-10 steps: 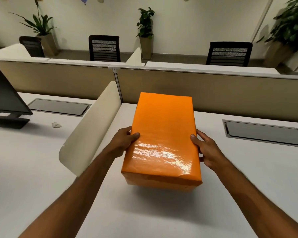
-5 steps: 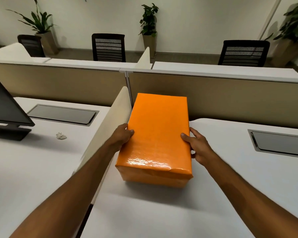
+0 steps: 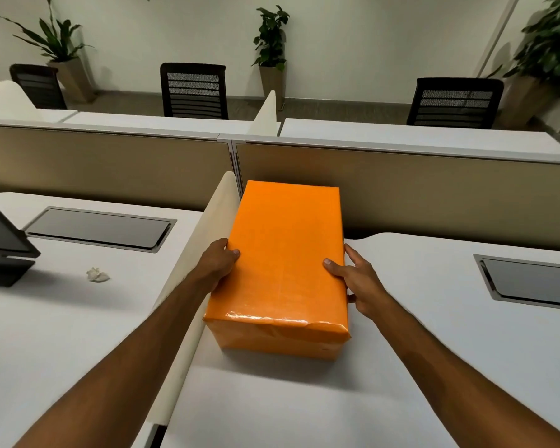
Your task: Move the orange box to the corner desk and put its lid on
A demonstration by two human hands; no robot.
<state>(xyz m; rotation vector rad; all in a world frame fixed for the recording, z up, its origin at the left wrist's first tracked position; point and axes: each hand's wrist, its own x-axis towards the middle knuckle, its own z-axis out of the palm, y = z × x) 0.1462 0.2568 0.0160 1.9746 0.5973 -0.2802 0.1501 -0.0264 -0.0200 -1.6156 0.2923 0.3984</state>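
Nearest: two bare forearms enter from the bottom edge and converge on the orange box (image 3: 285,263).

Left hand (image 3: 219,265) is against the box's left long side, thumb lying over the top edge, remaining fingers hidden behind the box.

Right hand (image 3: 358,279) is on the right long side, thumb on the top face, fingers spread down the wall. Both hands are pressed flat against the box; neither pinches.

The box sits between the hands, long axis running away from the person, the grip taken at about mid-length. It appears to rest on the white desk (image 3: 434,334), left side just beside the cream divider (image 3: 194,273), far end near the tan partition (image 3: 434,195).

Top face is smooth and closed. No separate lid visible; cannot tell whether this face is the lid.

Judgement: box is in the corner; hands are equally near, so release needs only outward withdrawal.

Beyond: black chairs, potted plants.
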